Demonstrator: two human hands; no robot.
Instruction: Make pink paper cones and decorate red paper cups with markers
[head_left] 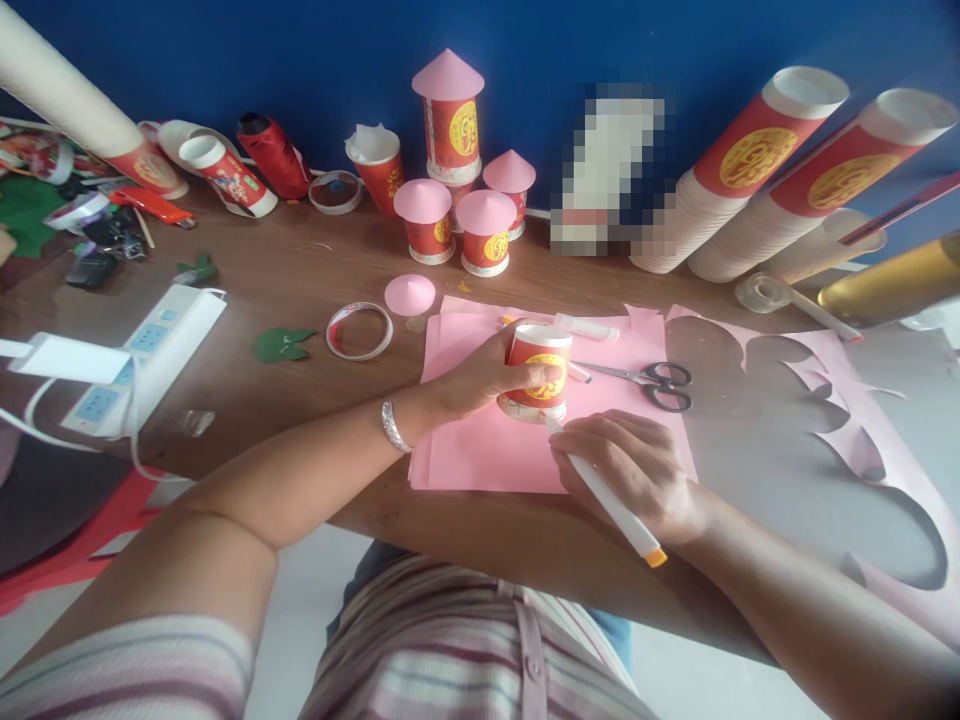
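Note:
My left hand [491, 375] is wrapped round a red paper cup [551, 350] with a yellow round print and white ends, holding it upright over pink paper [480, 450]. In my right hand [630, 465] is a white marker [607, 500] with an orange end. Its tip points up at the lower rim of the cup, and I cannot tell whether they touch. Beyond the cup, scissors [664, 378] with black handles lie across the paper, and a marker cap or pen [585, 328] lies close by.
Red cups with pink cone tops [487, 220] stand along the blue wall, a loose pink cone [410, 295] before them. Tall cup stacks [735, 165] lean at the right, above cut pink paper scraps [874, 440]. A white power strip [146, 365] and cables lie at the left.

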